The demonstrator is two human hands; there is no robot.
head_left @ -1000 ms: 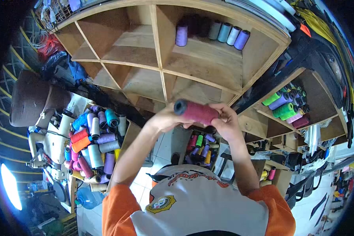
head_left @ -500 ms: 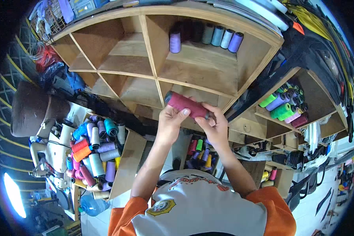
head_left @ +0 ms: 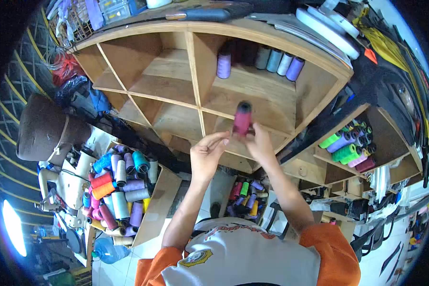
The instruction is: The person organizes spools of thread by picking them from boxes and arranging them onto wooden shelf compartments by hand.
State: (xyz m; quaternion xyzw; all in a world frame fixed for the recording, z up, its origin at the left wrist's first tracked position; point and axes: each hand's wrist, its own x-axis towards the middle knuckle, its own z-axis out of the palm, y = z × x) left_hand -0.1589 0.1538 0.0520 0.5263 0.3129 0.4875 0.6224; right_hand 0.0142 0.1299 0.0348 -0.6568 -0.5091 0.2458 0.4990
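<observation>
My right hand grips a dark red spool of thread near its lower end. The spool stands nearly upright, its dark top end facing up, and is slightly blurred. Just left of it is my left hand, fingers bent and tips drawn together with the thumb. Anything between those fingertips is too small to make out. Behind both hands rises a wooden shelf with several compartments. Its upper right compartment holds a purple spool at the left, dark spools in shadow, and grey, blue, white and purple spools.
A cardboard box of mixed thread spools lies at left beside a sewing machine. Another box of spools sits below my hands. Green, purple and pink spools lie stacked in the right-hand shelf. A water bottle stands on the floor.
The spool has turned from lying across both hands to nearly upright in my right hand. My left hand has let go of it. The view has shifted slightly.
</observation>
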